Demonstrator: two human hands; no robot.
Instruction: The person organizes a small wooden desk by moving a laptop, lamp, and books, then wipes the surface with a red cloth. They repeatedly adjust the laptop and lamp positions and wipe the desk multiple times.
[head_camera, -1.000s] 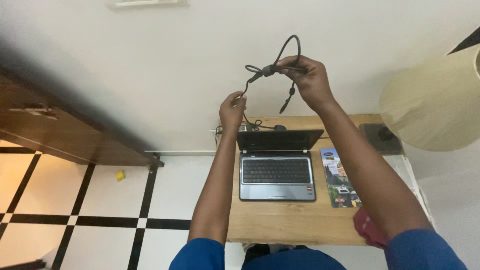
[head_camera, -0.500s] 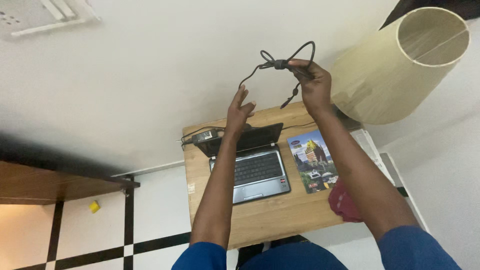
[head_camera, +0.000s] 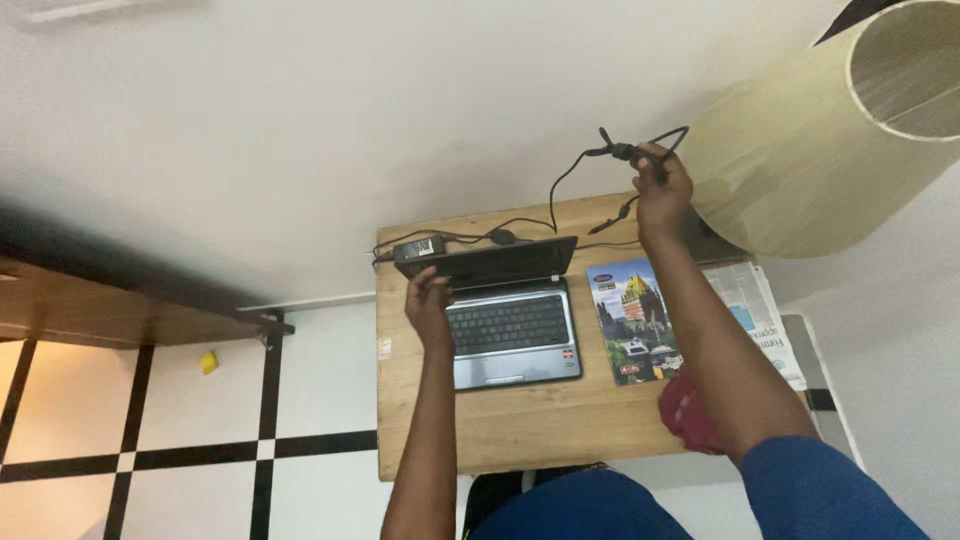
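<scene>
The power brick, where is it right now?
In the head view, the power brick lies on the wooden desk, behind the laptop lid's left corner, just beyond the left hand.

blue short sleeves, blue trousers (bare forearms)

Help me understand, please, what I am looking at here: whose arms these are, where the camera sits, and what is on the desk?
This is one view from a camera worn on a person's head, looking down at their own two bare arms; there is no machine. The left hand rests at the left edge of an open laptop on a small wooden desk. The right hand is raised above the desk's far edge and grips a bundle of black cable, which trails down to a black power brick behind the laptop. Right of the laptop lie a colourful booklet and a newspaper. A large cream lampshade fills the upper right corner.
</scene>
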